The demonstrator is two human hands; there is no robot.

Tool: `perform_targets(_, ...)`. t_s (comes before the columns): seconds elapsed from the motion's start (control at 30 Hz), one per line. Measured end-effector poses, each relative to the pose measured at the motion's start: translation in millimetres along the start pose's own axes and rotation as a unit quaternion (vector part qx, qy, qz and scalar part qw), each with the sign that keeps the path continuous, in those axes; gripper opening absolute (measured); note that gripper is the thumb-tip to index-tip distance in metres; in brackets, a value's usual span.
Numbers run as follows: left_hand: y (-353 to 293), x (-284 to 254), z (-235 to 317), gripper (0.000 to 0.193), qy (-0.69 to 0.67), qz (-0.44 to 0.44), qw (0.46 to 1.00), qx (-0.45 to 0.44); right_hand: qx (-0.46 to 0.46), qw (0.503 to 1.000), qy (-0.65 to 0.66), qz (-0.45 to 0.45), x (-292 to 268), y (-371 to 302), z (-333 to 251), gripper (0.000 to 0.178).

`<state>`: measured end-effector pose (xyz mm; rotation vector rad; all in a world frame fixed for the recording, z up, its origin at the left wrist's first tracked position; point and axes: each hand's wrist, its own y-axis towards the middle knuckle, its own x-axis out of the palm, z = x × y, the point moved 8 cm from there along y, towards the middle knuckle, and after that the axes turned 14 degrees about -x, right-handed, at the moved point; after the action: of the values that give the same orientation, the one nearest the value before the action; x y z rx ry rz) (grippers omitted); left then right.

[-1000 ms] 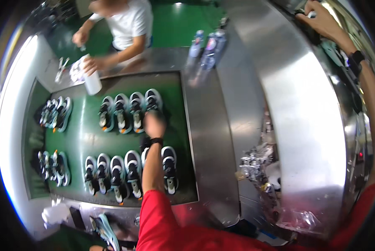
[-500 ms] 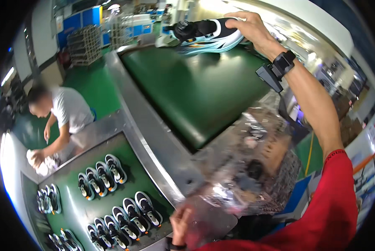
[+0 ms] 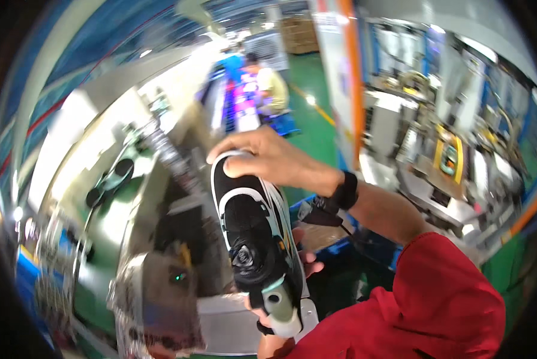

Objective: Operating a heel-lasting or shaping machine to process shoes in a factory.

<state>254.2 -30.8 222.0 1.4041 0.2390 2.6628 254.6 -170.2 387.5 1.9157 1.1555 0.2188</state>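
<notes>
Upright in front of me is a sneaker [image 3: 244,221] with a black upper, white trim and sole, and a pale green heel at the bottom. A round black dial-like part sits on its upper. My right hand [image 3: 262,158] is closed over the toe end, thumb on top and fingers around the far side. Around the heel end is my left hand [image 3: 310,264], partly hidden behind the shoe, with fingertips showing at its right edge and part of the hand at its lower left. Dark bands circle both wrists.
A plastic-wrapped box [image 3: 161,299] stands at lower left, close to the shoe. Beyond it runs a green conveyor [image 3: 110,239] with dark items on it. Machines [image 3: 436,155] fill the right behind an orange-edged post [image 3: 353,78]. A person in yellow [image 3: 272,90] sits by a purple-lit line.
My view has swung from the conveyor with rows of sneakers toward the machines. The sneaker has come closer and turned toe up; my left hand, earlier apart from it, now holds its heel end.
</notes>
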Motion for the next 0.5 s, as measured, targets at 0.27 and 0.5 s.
perform_targets(0.27, 149.9, 37.9, -179.3, 0.057, 0.141, 0.088, 0.984, -0.066, 0.139, 0.932, 0.084, 0.325, -198.6, -308.5, -62.1, 0.073)
perform_targets(0.5, 238.4, 129.4, -389.9, 0.071, 0.405, -0.078, 0.89, -0.197, 0.219, 0.738, -0.254, 0.586, -327.7, -518.2, -124.9, 0.064)
